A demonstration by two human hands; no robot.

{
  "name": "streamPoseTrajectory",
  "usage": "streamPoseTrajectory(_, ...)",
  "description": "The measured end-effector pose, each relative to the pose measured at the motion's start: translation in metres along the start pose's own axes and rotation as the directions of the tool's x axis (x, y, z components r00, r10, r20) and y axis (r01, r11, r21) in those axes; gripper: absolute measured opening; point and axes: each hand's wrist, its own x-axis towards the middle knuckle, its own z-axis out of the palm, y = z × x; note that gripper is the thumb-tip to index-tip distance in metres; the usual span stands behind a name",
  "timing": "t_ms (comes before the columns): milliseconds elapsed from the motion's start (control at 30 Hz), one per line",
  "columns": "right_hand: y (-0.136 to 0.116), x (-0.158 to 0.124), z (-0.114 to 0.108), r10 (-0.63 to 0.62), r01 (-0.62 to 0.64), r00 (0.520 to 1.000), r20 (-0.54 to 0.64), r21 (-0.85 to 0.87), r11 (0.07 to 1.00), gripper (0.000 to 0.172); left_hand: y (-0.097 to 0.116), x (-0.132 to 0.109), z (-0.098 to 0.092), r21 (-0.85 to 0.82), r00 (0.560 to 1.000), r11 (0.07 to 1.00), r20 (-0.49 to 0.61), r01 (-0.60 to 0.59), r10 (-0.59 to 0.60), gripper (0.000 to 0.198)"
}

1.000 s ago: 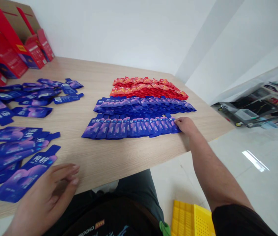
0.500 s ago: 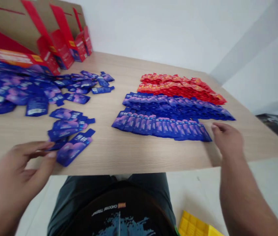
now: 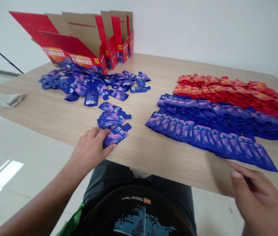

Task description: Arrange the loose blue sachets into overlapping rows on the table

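Observation:
My left hand [image 3: 89, 152] rests at the table's front edge, its fingertips against the lower end of a blue-purple sachet [image 3: 116, 136]. That sachet lies at the near end of a small loose group of sachets [image 3: 110, 116]. A larger heap of loose blue sachets [image 3: 84, 86] spreads farther back. On the right, my right hand [image 3: 259, 200] hangs open and empty just past the table's front edge, near the end of a tidy overlapping row of blue sachets [image 3: 202, 140]. Behind that row lie a second blue row [image 3: 214, 113] and red-orange sachets [image 3: 229, 91].
Open red-and-cardboard cartons [image 3: 80, 39] stand at the back of the wooden table [image 3: 55, 113]. A flat grey-silver packet [image 3: 2, 100] lies at its left end. The glossy white floor shows below the table's edges, and my black shirt and legs fill the lower middle.
The view has swung left and risen, showing more of the table. My left hand has moved onto the near sachet, and my right hand has drawn back from the blue row.

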Motion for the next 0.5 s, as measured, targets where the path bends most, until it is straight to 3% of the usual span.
streamPoseTrajectory(200, -0.026, -0.009, 0.017, -0.101, 0.077, 0.987, 0.121, 0.187, 0.979, 0.041, 0.01, 0.015, -0.003, -0.209, 0.986, 0.972, 0.153, 0.104, -0.073, 0.069)
streamPoseTrajectory(267, -0.033, -0.017, 0.023, -0.103, 0.051, 0.974, 0.204, 0.247, 0.968, 0.04, 0.012, 0.017, -0.006, -0.298, 0.979, 0.945, 0.19, 0.131, -0.076, 0.064)
streamPoseTrajectory(333, -0.047, -0.026, 0.03, -0.066, -0.035, 0.947, 0.315, 0.304, 0.952, 0.039, 0.02, 0.015, -0.009, -0.432, 0.987, 0.896, 0.159, 0.104, -0.037, 0.057)
streamPoseTrajectory(400, -0.07, -0.035, 0.037, -0.016, -0.182, 0.886, 0.463, 0.379, 0.907, 0.04, 0.037, 0.009, -0.01, -0.572, 0.997, 0.819, 0.078, 0.041, 0.005, 0.051)
streamPoseTrajectory(500, -0.112, -0.046, 0.049, -0.04, -0.425, 0.751, 0.66, 0.528, 0.735, 0.047, 0.074, -0.004, -0.008, -0.677, 0.997, 0.732, -0.051, -0.077, 0.057, 0.046)
